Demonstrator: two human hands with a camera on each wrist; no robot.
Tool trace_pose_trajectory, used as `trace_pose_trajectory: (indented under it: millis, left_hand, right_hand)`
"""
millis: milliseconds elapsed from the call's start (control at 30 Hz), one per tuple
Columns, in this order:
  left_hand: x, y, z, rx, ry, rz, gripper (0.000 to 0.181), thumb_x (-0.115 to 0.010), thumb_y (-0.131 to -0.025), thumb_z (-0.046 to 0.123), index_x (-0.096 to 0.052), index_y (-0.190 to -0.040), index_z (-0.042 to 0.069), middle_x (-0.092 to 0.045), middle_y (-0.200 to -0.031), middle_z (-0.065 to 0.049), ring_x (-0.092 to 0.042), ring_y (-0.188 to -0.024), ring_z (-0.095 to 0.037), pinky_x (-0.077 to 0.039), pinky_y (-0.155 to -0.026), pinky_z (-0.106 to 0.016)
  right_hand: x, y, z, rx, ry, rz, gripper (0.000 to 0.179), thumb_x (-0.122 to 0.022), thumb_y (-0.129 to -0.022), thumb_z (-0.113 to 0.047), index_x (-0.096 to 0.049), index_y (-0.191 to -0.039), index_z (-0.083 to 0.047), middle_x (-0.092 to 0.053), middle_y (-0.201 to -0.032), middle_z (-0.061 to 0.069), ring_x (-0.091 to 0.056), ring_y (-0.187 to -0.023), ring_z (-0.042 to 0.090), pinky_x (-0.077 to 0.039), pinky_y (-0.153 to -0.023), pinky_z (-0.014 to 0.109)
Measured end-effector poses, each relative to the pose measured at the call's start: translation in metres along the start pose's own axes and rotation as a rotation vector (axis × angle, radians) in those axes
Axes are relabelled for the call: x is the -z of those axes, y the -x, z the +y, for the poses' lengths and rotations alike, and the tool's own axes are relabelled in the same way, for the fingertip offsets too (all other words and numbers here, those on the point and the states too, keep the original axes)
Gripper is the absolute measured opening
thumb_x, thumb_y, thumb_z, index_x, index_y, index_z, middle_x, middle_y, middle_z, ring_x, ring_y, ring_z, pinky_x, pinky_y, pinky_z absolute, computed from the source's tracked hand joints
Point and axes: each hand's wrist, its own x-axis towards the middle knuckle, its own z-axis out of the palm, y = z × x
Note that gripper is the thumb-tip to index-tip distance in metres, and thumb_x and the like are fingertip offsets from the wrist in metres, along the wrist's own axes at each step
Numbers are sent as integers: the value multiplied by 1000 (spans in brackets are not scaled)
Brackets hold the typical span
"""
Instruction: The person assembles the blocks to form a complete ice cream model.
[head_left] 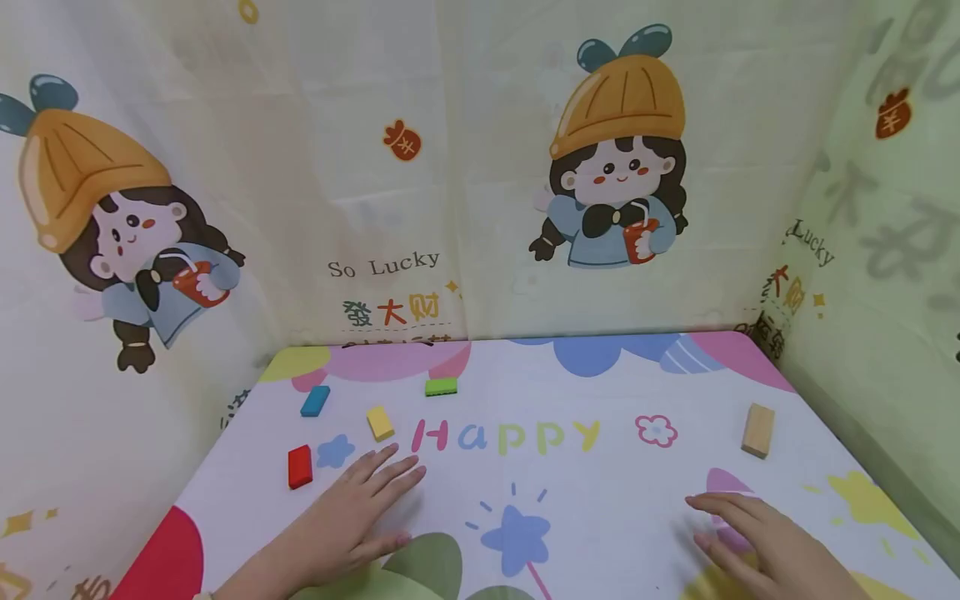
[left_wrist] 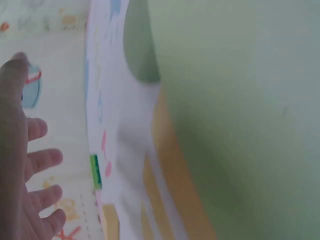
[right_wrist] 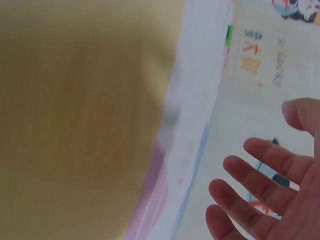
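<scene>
You face cream cloth hangings (head_left: pixel 495 208) printed with orange-hatted cartoon figures (head_left: pixel 618 158) and "So Lucky" lettering (head_left: pixel 384 265), behind and beside your white tabletop (head_left: pixel 622 517) with its colourful motifs (head_left: pixel 516 540).

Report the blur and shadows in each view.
Head view: yellow block fairly crisp, soft shadows by the left hand and right hand; left wrist view: green print blurred, shaded; right wrist view: yellow-brown print out of focus, unevenly darkened.

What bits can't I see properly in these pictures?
Yellow rectangular block: left wrist view, lower end cut off by the bottom edge.
Printed cartoon figure: right wrist view, partly hidden by the right hand.
Green rectangular block: right wrist view, too small and blurred for details.
Red rectangular block: head view, underside hidden against the white printed tabletop.
</scene>
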Motion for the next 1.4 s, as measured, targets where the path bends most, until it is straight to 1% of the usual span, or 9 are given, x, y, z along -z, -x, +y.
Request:
trace_pose_trajectory:
  millis: [100, 167, 300, 433, 667, 833, 967, 1133, 1400]
  left_hand:
    - [1, -1, -12, 146, 104, -18, 70, -59, -100, 55, -41, -159, 22, -45, -162, 0, -33, -153, -35, -39, -116, -59]
    - [1, -1, -20, 236, 179, -19, 68, -60, -100, 51, -42, -159, 21, -43, -162, -3, -32, -153, -37, -40, -113, -63]
    - [1, -3, -30, 400, 260, -3, 65, -60, -101, 51, -45, -156, 20, -46, -159, -6, -36, -150, -38, -44, -109, -63]
    - [0, -8, -38, 525, 271, 25, 61, -63, -100, 46, -51, -151, 15, -51, -152, -11, -43, -142, -37, -49, -105, -60]
    - [-2, -13, -51, 603, 191, 147, 48, -63, -102, 35, -60, -138, 3, -62, -137, -20, -56, -125, -44, -46, -101, -65]
    - [-7, -14, -58, 654, 144, 163, 46, -62, -101, 33, -63, -133, 0, -67, -127, -20, -59, -120, -44, -44, -98, -67]
    - [-11, -17, -61, 701, 241, 137, 48, -63, -100, 31, -60, -136, -1, -64, -129, -21, -58, -120, -41, -50, -99, -62]
    - [-15, -24, -62, 755, 367, 127, 47, -65, -98, 26, -59, -137, 0, -60, -131, -21, -61, -106, -32, -58, -91, -50]
    - [-12, -35, -64, 858, 485, 114, 44, -63, -99, 27, -61, -133, 0, -63, -128, -20, -63, -103, -28, -59, -89, -46]
  right_hand:
    - [3, 0, 12, -109, -63, 4, 39, -86, -82, -28, -72, -118, -30, -72, -120, -5, -54, -113, -12, -29, -90, -1]
    - [6, 0, 20, -160, -73, -9, 36, -84, -85, -28, -73, -119, -28, -72, -121, -1, -54, -113, -12, -30, -88, 0]
    - [13, -1, 33, -284, -81, -109, 30, -75, -94, -35, -73, -121, -21, -73, -122, 5, -67, -112, 19, -51, -83, 24]
    - [19, -6, 45, -418, -104, -220, 41, -65, -101, -43, -71, -124, -10, -73, -121, 17, -67, -106, 43, -55, -78, 50]
    - [24, -16, 71, -571, -131, -373, 56, -52, -104, -54, -68, -128, -6, -75, -110, 17, -70, -94, 30, -51, -72, 43]
    - [22, -17, 88, -608, -128, -348, 55, -49, -105, -52, -70, -123, -5, -75, -108, 18, -69, -92, 31, -49, -72, 43]
    - [20, -21, 102, -565, -131, -268, 47, -53, -105, -42, -71, -118, 0, -73, -110, 26, -68, -98, 45, -49, -75, 48]
    - [17, -38, 119, -573, -147, -307, 54, -50, -107, -42, -66, -122, 7, -67, -120, 33, -60, -108, 56, -48, -82, 61]
    - [16, -52, 138, -660, -168, -320, 67, -50, -105, -44, -50, -131, 17, -61, -121, 39, -60, -104, 53, -49, -77, 52]
